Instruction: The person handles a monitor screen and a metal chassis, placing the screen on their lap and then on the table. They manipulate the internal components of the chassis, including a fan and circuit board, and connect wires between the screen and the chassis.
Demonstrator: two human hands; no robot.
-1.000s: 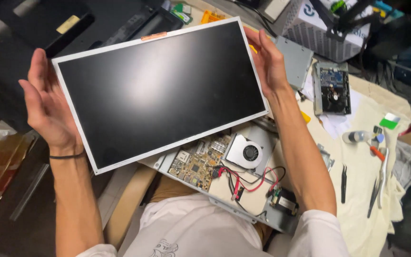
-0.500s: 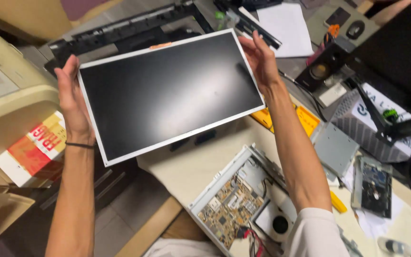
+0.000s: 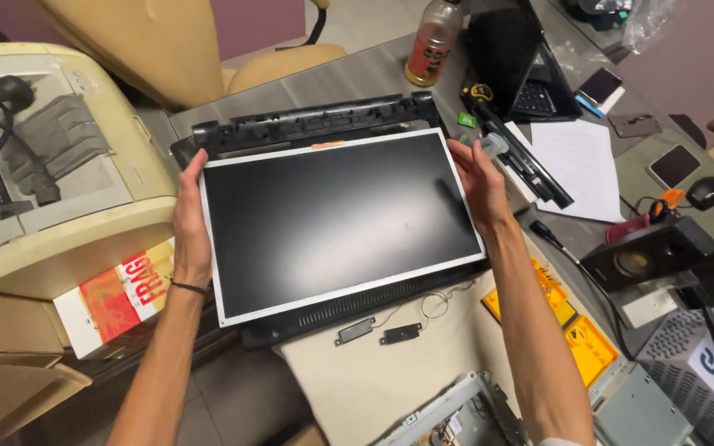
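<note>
Head view, itemised. Your left hand (image 3: pixel 192 221): fingers wrapped round the left edge of the bare display panel (image 3: pixel 336 223), grasping it; a dark band sits on that wrist. Your right hand (image 3: pixel 479 180): palm pressed to the panel's right edge, fingers extended along it, holding the panel from that side. Display panel: flat, dark, pale-rimmed, held between both hands, lying over the black plastic casing (image 3: pixel 307 124) on the table (image 3: pixel 373 388). Beside your left hand: a beige printer (image 3: pixel 51 173), with a red and white box (image 3: pixel 117 297) under it. Below the panel, on the table: two small black speaker bars (image 3: pixel 378 332), wires attached. Just beside your right hand: a long black battery bar (image 3: pixel 522 157), then a sheet of paper (image 3: pixel 580 165). Beyond: an orange drink bottle (image 3: pixel 431 45) and a black laptop (image 3: pixel 514 58). Lower right: yellow labels (image 3: pixel 568 322), a black speaker (image 3: pixel 642 260).
</note>
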